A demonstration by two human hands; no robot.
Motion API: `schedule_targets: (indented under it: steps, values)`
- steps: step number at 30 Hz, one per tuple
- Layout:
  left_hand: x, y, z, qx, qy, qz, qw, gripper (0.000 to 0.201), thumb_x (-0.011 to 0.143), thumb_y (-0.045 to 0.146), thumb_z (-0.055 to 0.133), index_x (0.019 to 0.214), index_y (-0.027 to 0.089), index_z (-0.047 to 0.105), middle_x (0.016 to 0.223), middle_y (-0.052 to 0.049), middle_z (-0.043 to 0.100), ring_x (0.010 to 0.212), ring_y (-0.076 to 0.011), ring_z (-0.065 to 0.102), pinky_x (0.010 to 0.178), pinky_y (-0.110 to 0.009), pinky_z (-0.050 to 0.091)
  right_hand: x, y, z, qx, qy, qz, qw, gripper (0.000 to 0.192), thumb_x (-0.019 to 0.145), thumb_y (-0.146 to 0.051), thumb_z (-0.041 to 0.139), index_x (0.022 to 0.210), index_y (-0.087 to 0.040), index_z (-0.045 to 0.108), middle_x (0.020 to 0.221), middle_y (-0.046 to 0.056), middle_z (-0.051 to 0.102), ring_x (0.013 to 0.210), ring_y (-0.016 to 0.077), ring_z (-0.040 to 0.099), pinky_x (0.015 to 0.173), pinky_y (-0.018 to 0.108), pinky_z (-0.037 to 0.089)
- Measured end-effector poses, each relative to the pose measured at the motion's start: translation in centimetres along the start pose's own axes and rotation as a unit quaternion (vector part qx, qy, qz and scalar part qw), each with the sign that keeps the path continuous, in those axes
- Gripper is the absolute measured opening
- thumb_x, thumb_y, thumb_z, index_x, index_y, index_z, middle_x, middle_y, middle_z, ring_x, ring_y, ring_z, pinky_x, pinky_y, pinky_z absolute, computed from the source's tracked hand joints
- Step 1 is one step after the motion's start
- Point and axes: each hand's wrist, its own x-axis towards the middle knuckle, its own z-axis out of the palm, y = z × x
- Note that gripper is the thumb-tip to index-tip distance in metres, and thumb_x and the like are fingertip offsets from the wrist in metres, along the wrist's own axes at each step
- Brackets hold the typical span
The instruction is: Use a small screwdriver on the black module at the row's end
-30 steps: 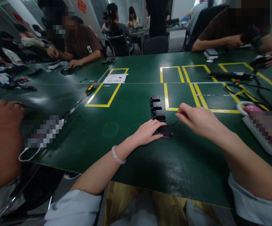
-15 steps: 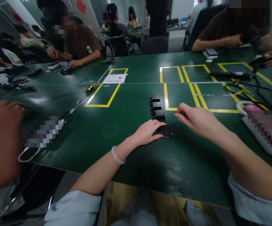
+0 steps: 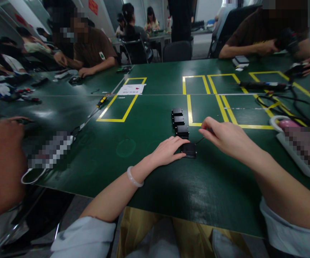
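Note:
My left hand [image 3: 169, 152] rests on the green table, its thumb and fingers closed against the left side of a small square black block [image 3: 189, 150] with bright pins or screws at its edges. My right hand [image 3: 217, 134] pinches a thin dark rod-shaped tool [image 3: 199, 140]. Its lower end reaches the block's upper right corner; whether it sits in a screw is too small to tell. Most of the tool is hidden in my fingers. Beyond the left fingertips, several similar black blocks [image 3: 178, 120] stand in a row.
Yellow tape outlines [image 3: 195, 124] mark the table. A white tray with a pink item [image 3: 289, 123] and dark cables [image 3: 300, 104] lie right. A yellow-black screwdriver [image 3: 101, 102] and a white-cabled object [image 3: 55, 147] lie left. A neighbour's arm [image 3: 4, 161] is at far left; co-workers sit opposite.
My two hands, the block and the thin tool hold nearly the same places. The neighbour's hand at the left has shifted slightly left.

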Motion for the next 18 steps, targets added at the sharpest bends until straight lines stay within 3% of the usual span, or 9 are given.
schedule_targets:
  steps: [8,14,18]
  values:
    - [-0.03,-0.10,0.14,0.006,0.002,0.001,1.000,0.043,0.094,0.039,0.054,0.133,0.026,0.044,0.122,-0.007,0.055,0.107,-0.0231,0.053,0.091,-0.037,0.045,-0.10,0.36,-0.03,0.043,-0.004,-0.018,0.999,0.020,0.091,-0.031,0.043,0.108,-0.022,0.045,0.075,0.001,0.064,0.064,0.0180,0.057,0.055,0.027,0.030]
    - [-0.03,-0.10,0.17,0.007,0.004,0.001,1.000,0.043,0.094,0.039,0.054,0.134,0.026,0.044,0.122,-0.007,0.056,0.107,-0.0232,0.053,0.091,-0.037,0.045,0.02,-0.05,-0.15,0.021,0.001,0.001,1.000,0.024,0.095,-0.044,0.039,0.101,-0.022,0.047,0.074,0.002,0.063,0.063,0.0188,0.057,0.053,0.027,0.028]
    - [-0.01,-0.05,0.05,0.006,0.000,0.003,1.000,0.043,0.094,0.039,0.054,0.134,0.026,0.044,0.122,-0.007,0.055,0.107,-0.0230,0.053,0.091,-0.036,0.045,0.03,0.07,-0.06,0.010,-0.010,0.005,1.000,0.021,0.095,-0.038,0.037,0.101,-0.021,0.048,0.070,0.002,0.061,0.060,0.0190,0.056,0.053,0.028,0.028]
